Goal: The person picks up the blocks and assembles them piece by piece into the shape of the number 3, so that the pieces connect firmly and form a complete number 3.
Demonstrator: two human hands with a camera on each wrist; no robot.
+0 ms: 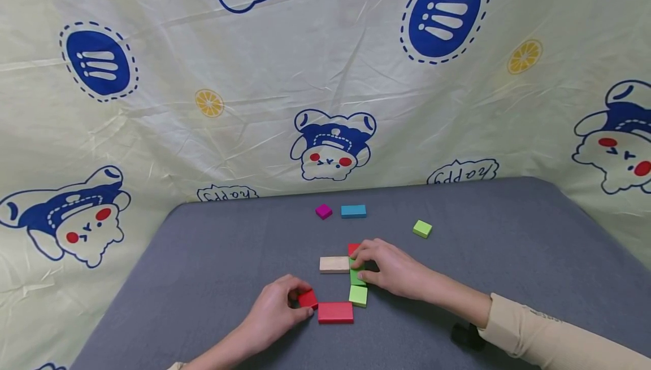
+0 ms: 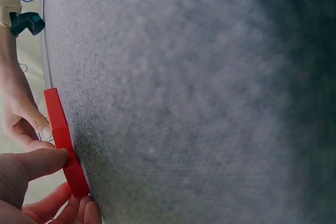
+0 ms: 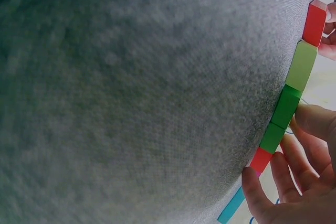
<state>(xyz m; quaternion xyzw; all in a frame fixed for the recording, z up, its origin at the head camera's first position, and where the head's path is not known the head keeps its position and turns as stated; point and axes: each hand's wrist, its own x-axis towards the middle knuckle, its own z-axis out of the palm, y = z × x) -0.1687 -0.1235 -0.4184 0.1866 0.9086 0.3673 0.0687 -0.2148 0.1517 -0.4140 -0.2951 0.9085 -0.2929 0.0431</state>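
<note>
My left hand [image 1: 274, 309] pinches a small red block [image 1: 307, 298] between thumb and fingers, at the left end of a longer red block [image 1: 335, 313] lying on the table. In the left wrist view, its thumb presses one side of the red block [image 2: 62, 136]. My right hand [image 1: 394, 271] has its bent fingers and thumb on the green blocks [image 1: 356, 279], partly hiding them. A red block [image 1: 353, 247] adjoins their far end, and a light green block [image 1: 358, 296] their near end. Against their left side lies a pale wooden block [image 1: 334, 265].
Farther back on the grey table [image 1: 229, 246] lie a magenta block [image 1: 324, 211] and a blue block [image 1: 353, 211]. Another light green block [image 1: 422, 229] sits to the right. A printed curtain [image 1: 264, 65] hangs behind the table. A dark device [image 1: 468, 336] is below the right wrist.
</note>
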